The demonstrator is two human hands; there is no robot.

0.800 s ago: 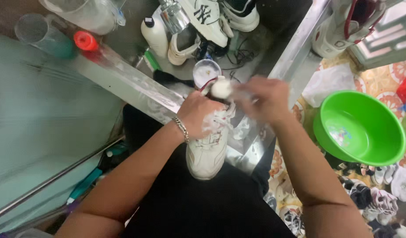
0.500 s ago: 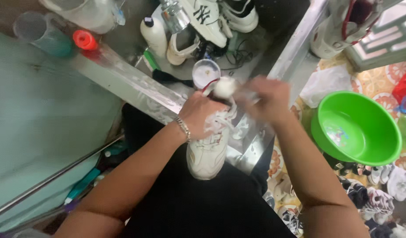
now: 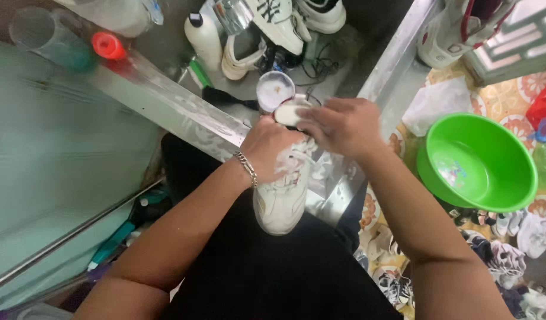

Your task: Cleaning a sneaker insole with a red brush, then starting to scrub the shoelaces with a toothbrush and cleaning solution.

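Around the cream sneaker (image 3: 283,195) — little free room. Just beyond its toe, a small open white tub (image 3: 275,90), then a crowd of white shoes (image 3: 273,24), a white bottle (image 3: 203,37) and dark cables. Left of the sneaker, a slanted metal rail (image 3: 166,101) blocking the way. Right of it, past a second metal edge — a green basin (image 3: 477,160), well apart. Below the sneaker, only the dark lap (image 3: 273,272), open for passing.

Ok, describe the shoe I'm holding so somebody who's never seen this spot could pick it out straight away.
Start at the shiny metal edge that runs slantwise across the middle. Just below it, over a dark lap, the left hand grips a cream-white sneaker while the right hand works at its top. Other pale shoes lie nearby, but this is the only one held in the hands.
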